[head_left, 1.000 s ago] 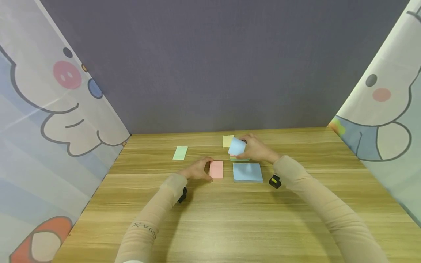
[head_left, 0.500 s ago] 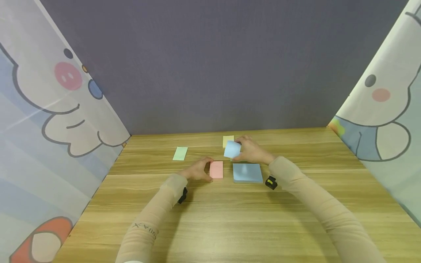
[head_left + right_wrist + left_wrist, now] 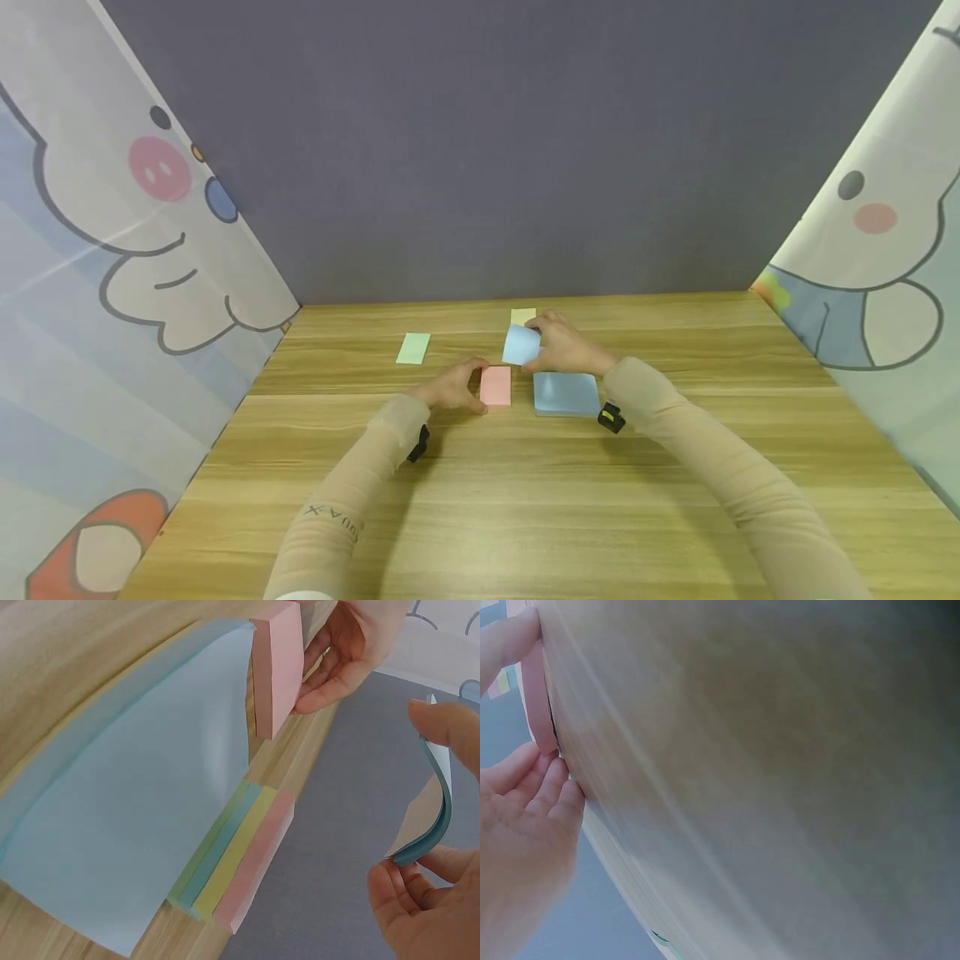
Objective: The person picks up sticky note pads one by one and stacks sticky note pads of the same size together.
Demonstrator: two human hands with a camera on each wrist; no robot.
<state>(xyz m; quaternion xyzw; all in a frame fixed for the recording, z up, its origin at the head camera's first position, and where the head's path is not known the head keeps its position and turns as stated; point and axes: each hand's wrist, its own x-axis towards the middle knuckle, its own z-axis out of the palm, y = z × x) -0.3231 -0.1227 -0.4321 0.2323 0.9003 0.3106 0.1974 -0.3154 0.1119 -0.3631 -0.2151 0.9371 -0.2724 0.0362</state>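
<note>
My left hand (image 3: 452, 386) grips a thick pink sticky note pad (image 3: 496, 387) on the table, thumb at one end and fingertips at the other. In the left wrist view the pad stands edge-on between them. Raised above the table, my right hand (image 3: 566, 343) pinches a thin blue sticky note pad (image 3: 521, 344) by opposite edges. The right wrist view shows this small pad (image 3: 429, 825) bowed into a curve. Beneath the right hand lies a stack of green, teal, yellow and pink pads (image 3: 236, 855), mostly hidden from the head view.
A larger, thick blue pad (image 3: 566, 394) lies right of the pink one, nearer me. At the back is a yellow note pad (image 3: 522, 317), partly covered by the raised blue one. A light green note pad (image 3: 413, 348) lies farther left. A grey panel (image 3: 525, 167) stands behind the table.
My right hand has moved left and slightly towards me with the thin blue pad, from above the coloured stack to near the pink pad. The left hand stays in place.
</note>
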